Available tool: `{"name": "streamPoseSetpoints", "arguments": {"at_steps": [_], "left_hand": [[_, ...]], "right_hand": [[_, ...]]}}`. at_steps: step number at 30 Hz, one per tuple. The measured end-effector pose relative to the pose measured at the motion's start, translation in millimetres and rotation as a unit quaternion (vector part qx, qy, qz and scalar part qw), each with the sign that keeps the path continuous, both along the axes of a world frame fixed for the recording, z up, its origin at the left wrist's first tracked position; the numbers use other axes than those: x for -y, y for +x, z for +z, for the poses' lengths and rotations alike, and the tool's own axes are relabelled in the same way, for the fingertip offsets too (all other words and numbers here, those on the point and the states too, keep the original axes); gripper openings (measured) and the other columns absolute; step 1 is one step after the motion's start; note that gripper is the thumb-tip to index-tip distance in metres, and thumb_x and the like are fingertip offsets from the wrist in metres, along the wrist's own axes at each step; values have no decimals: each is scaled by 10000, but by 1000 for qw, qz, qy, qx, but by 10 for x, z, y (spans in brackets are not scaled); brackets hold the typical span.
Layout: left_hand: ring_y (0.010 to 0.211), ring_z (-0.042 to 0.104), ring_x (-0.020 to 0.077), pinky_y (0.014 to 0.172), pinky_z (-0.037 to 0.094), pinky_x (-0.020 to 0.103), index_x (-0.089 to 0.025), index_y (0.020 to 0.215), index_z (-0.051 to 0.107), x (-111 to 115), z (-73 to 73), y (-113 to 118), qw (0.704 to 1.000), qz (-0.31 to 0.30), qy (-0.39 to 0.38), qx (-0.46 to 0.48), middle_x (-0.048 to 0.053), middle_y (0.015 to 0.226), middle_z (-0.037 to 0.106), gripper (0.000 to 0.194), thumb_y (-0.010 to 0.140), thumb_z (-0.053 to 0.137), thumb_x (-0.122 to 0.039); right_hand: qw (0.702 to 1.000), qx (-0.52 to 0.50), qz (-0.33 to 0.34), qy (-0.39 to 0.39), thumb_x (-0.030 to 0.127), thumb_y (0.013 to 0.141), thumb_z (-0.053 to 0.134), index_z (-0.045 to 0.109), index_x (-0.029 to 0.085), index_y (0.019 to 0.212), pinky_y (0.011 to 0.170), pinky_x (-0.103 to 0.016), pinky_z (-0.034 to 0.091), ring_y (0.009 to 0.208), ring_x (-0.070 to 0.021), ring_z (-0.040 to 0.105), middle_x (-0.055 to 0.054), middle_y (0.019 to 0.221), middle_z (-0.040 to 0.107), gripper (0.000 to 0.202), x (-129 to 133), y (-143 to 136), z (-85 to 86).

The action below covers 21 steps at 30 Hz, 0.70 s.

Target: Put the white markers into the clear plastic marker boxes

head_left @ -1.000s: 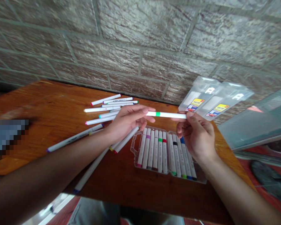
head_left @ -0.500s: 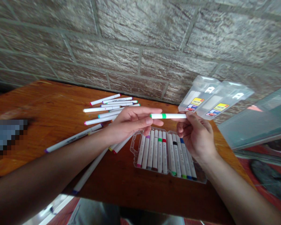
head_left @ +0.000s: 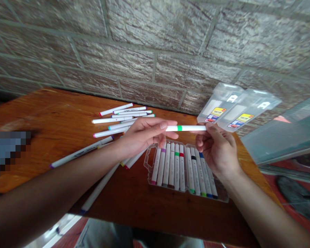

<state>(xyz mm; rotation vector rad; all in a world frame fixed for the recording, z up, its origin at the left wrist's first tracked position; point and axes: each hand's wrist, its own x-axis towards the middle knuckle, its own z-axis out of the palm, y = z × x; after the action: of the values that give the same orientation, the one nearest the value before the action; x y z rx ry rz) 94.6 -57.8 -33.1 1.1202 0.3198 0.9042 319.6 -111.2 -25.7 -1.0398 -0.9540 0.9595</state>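
Note:
A white marker with a green band [head_left: 188, 128] lies level between my two hands, above the table. My left hand [head_left: 147, 132] pinches its left end between thumb and fingers, covering the tip. Thumb and fingers of my right hand [head_left: 219, 146] grip the other end. Below them, an open clear plastic case [head_left: 146, 162] holds several white markers [head_left: 172, 168] side by side in two halves; my right hand hides part of its right half. Loose white markers [head_left: 112, 120] with coloured ends lie in a pile to the left, partly behind my left hand.
Two clear plastic boxes [head_left: 228, 106] with yellow labels lean by the stone wall [head_left: 134, 51] at the back right. A blurred-out dark object [head_left: 9, 151] is at the left of the wooden table [head_left: 54, 117]. A single marker [head_left: 99, 189] lies near the front edge.
My left thumb and fingers have closed over the marker's left end, hiding its green tip. The right hand's grip looks the same.

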Motion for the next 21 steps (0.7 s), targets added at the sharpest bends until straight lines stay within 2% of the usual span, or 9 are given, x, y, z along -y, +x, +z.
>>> {"name": "streamPoseSetpoints", "arguments": {"at_steps": [5,12,17,21], "left_hand": [[628,711,127,592,561,233,-183,1092,850,-9,-3,7,1000,-16,-10,14,120,891,843,277,918,820,-396],[632,715,123,586,558,220,-166,1112,844,-8,-4,6,999,-31,-10,32,130,906,844,275,924,819,-365],[593,674,84,592,547,206,-217,1160,836,-4,-7,-2,1000,-23,13,16,108,1004,853,328,841,894,-258],[570,658,74,566,525,195,-223,1147,840,-12,-16,7,1000,-12,19,6,99,983,855,334,821,909,-248]], "right_hand": [[1000,-19,2,13,382,882,776,800,174,851,339,-176,435,431,-93,533,-55,695,786,212,-1,-1,-5],[999,-40,3,22,380,816,838,820,162,832,323,-162,435,414,-88,537,-46,645,764,219,-5,-12,8],[999,-43,-1,16,369,829,823,817,164,837,330,-164,451,428,-89,549,-61,707,796,205,5,-15,13],[999,-45,-1,17,361,825,821,814,153,843,327,-171,450,424,-92,544,-65,701,791,209,2,-16,9]]}}
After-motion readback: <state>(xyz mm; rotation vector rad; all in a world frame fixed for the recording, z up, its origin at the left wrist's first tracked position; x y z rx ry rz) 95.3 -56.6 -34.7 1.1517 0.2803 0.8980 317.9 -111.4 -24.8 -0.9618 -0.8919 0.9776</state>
